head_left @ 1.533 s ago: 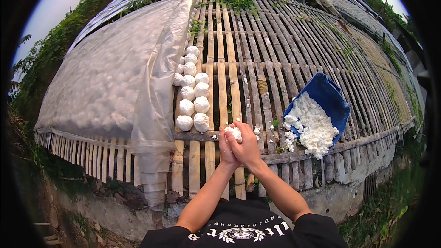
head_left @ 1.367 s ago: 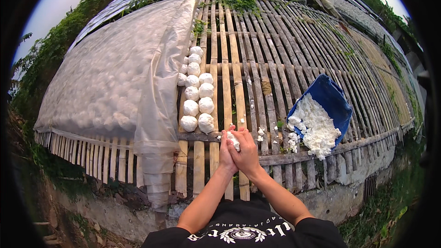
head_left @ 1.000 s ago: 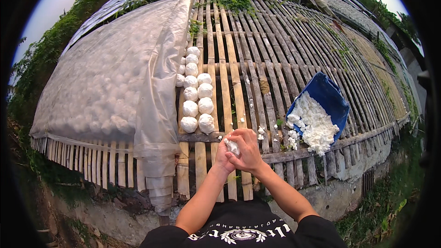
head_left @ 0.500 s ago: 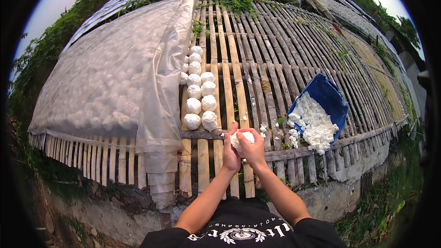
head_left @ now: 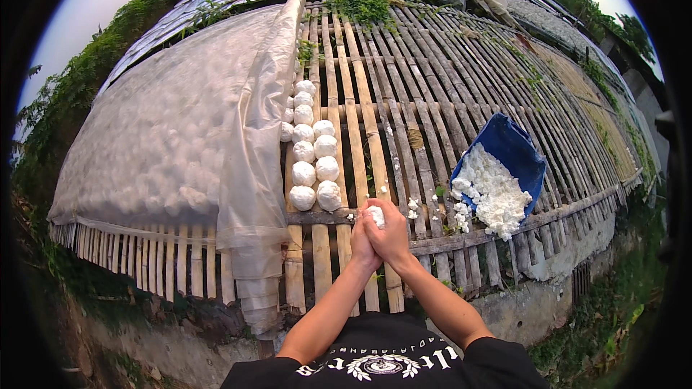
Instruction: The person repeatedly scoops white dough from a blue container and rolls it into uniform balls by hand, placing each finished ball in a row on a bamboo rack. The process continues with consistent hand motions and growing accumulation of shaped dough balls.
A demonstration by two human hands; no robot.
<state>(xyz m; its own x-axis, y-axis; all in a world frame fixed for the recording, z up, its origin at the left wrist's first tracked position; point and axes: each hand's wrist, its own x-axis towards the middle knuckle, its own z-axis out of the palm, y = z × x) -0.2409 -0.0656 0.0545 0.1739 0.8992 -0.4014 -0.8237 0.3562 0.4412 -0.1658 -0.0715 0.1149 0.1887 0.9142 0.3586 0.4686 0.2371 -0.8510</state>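
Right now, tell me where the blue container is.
In the head view, the blue container lies on the bamboo rack, right of the person's right hand, with a white crumbly mass spilling over its near edge.

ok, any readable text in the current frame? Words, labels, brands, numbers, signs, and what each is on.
Black shirt: white lettering, a small curved line above larger letters; wording not copied here.
Wreath emblem on the shirt: fine detail too small to read.
Blue container, plastic sheet, bamboo rack, white balls, white lump between the hands: no text visible.
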